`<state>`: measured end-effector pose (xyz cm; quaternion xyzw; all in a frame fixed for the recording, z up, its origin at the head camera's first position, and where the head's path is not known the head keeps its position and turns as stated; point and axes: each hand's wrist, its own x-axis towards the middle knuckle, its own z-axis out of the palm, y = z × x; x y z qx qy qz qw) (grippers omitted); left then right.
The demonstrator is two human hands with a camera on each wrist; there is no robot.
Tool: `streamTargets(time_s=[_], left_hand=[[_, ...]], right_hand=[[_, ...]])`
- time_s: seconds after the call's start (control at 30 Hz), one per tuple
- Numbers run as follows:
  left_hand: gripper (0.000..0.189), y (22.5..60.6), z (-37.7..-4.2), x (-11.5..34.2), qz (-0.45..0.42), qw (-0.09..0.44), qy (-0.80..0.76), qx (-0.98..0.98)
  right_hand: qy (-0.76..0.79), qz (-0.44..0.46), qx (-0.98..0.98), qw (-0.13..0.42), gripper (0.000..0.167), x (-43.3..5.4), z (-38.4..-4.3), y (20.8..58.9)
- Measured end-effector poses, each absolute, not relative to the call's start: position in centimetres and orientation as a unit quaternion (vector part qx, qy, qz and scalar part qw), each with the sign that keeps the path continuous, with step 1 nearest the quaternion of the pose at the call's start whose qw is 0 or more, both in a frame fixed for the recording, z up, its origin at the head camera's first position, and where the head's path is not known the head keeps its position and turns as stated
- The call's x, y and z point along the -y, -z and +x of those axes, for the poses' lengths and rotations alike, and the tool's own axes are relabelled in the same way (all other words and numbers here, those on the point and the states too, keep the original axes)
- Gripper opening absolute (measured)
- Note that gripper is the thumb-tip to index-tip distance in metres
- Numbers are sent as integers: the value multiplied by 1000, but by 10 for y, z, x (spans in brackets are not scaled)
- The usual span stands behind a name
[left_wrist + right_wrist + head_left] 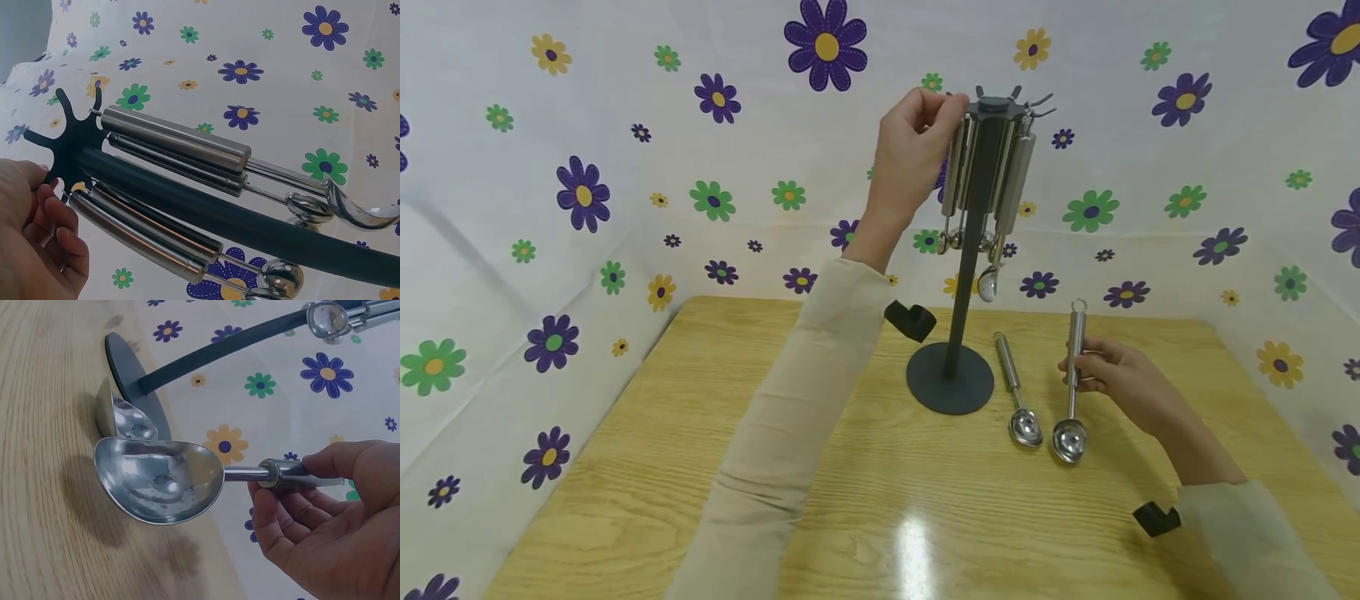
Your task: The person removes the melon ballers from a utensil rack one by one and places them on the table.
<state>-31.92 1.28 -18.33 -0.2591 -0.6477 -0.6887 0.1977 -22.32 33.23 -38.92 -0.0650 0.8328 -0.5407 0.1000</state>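
Note:
A dark utensil stand (pixel 967 292) with a round base and a hooked top stands toward the back of the table. My left hand (pixel 912 150) pinches the left side of its hooked top, thumb and fingers round one hook arm (pixel 45 178). Several metal-handled utensils (pixel 178 137) hang from the hooks, their round bowls downward. In my right hand (pixel 1123 379) is a metal ice cream scoop (pixel 1069 440), gripped by its handle with the bowl low over the table. A second scoop (pixel 1025 427) lies between it and the stand's base.
The light wooden table (pixel 715 467) ends at a white cloth backdrop (pixel 760 150) printed with flowers. More of this cloth hangs at both sides. A black wrist mount (pixel 912 321) sits beside the left sleeve, another (pixel 1156 518) beside the right.

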Motion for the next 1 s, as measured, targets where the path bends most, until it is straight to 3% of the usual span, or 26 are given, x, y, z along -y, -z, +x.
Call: streamTargets(time_s=[0.7, 1.0], left_hand=[[11, 187, -324, -11, -286, 198, 689, 636], [13, 191, -328, -11, -310, 198, 699, 614]], right_hand=[[570, -77, -807, 133, 45, -325, -251, 411], [572, -49, -803, 163, 49, -323, -263, 421]])
